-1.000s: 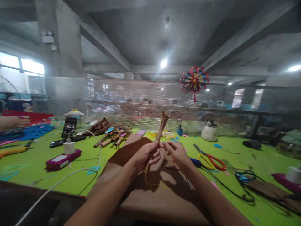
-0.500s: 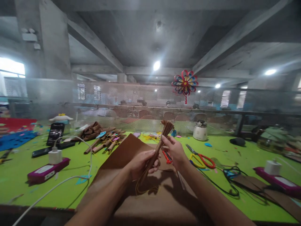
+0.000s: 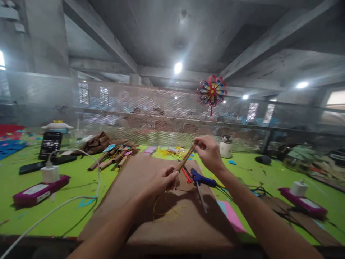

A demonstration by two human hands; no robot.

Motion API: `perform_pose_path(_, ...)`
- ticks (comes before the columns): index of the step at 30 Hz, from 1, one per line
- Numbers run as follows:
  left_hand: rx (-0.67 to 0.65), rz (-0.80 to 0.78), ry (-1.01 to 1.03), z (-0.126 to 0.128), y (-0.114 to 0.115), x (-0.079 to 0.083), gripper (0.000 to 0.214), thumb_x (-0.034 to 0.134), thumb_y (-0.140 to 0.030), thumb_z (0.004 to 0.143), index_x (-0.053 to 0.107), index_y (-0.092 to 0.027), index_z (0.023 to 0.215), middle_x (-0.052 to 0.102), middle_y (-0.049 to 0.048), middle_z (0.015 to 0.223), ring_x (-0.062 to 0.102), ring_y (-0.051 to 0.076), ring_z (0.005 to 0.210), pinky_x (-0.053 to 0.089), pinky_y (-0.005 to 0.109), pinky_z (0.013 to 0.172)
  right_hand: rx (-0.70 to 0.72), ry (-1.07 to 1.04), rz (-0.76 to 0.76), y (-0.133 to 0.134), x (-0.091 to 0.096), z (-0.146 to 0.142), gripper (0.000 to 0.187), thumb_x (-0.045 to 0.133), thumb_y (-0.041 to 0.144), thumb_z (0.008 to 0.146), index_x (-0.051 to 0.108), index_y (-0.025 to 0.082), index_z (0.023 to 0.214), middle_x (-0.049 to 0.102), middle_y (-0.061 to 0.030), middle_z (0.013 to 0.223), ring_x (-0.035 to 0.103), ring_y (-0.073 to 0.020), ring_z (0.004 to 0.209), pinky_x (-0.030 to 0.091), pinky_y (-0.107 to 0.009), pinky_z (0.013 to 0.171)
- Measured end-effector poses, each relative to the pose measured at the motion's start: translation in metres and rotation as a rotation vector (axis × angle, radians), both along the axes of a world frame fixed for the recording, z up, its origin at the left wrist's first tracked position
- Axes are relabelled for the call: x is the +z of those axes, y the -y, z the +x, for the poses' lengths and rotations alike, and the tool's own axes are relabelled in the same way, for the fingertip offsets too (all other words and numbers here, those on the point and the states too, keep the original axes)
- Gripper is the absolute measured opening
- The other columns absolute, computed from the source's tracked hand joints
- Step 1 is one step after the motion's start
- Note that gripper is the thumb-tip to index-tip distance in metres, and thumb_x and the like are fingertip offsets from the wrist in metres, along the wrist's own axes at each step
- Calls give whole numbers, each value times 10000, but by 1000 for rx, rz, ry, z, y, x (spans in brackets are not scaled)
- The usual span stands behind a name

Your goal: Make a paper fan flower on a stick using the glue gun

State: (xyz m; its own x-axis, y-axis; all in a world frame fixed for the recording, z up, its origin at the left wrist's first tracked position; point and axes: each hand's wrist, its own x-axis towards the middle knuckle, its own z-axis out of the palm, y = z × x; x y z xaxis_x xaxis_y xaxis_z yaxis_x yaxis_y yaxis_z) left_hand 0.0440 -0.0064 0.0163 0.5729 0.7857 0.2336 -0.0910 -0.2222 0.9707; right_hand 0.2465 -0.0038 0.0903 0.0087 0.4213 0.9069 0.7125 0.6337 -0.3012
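Between my hands runs a narrow strip of folded brown paper (image 3: 185, 158), slanting up to the right. Its lower end is in my left hand (image 3: 168, 178), whose fingers are curled round it. My right hand (image 3: 208, 149) pinches the upper end. Loose yellow string (image 3: 169, 212) trails below my left hand onto a large brown paper sheet (image 3: 145, 230). Just below my right hand lies a blue glue gun (image 3: 202, 178), with a glue stick (image 3: 201, 198) poking out, and beside it a small orange-red object (image 3: 187, 175).
Brown paper rolls (image 3: 115, 158) lie at the back left. A phone (image 3: 50, 144) stands near a purple power strip (image 3: 40, 190) with a white cable. Pink paper (image 3: 234, 217) lies right of the sheet; another purple strip (image 3: 304, 203) and a white jar (image 3: 225, 146) are farther right.
My right hand has moved up and right to the strip's top end, where fanned pleats showed before. The brown sheet's raised corner now lies flatter. The glue gun shows; the scissors are out of sight.
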Motion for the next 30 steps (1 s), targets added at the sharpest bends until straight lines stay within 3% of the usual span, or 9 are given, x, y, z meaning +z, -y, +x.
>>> perform_pose_path(4,167,99,-28,1,-5,0,244,604,-377,789,535,-155,864,500,-46,533,405,70,433,287,195,434,187,-253,-46,-3,-13,0,149,603,275,771,662,196,884,600,-25,781,528,-147,674,439,-283,643)
perform_pose_path(6,191,129,-46,-1,-9,-1,232,617,-358,780,554,-151,865,511,-38,547,442,80,454,323,199,448,261,-389,-61,-6,-19,-4,178,629,311,756,667,194,886,609,-14,748,532,-142,652,441,-283,627)
perform_pose_path(10,90,116,-44,-8,-14,-2,174,618,-319,782,602,-148,808,545,-2,554,474,89,473,334,200,454,437,-625,-153,-8,-24,-4,221,688,346,703,691,180,848,577,22,609,488,-114,537,414,-270,539)
perform_pose_path(15,7,129,-173,-14,-9,5,169,600,-324,790,636,-159,769,558,7,560,463,91,483,340,195,472,618,-697,-327,-7,-22,16,201,749,321,634,727,176,771,638,-3,624,498,-103,515,413,-273,522)
perform_pose_path(21,32,186,-265,-13,-3,11,211,587,-366,784,634,-163,750,544,4,552,447,100,487,336,199,472,599,-707,-340,-5,-31,30,220,745,314,642,727,165,802,653,-8,620,527,-109,509,437,-280,519)
perform_pose_path(26,82,204,-307,-12,-5,10,238,584,-390,781,612,-156,749,553,6,545,462,102,479,341,203,474,583,-592,-347,-4,-34,40,263,708,259,670,702,169,917,691,-25,745,606,-141,637,485,-311,646)
perform_pose_path(30,158,210,-265,-10,-9,5,250,589,-412,771,569,-164,750,538,-14,513,471,101,444,336,199,443,644,-733,-355,-4,-33,39,224,699,242,654,668,174,865,670,-16,727,616,-145,654,478,-289,626)
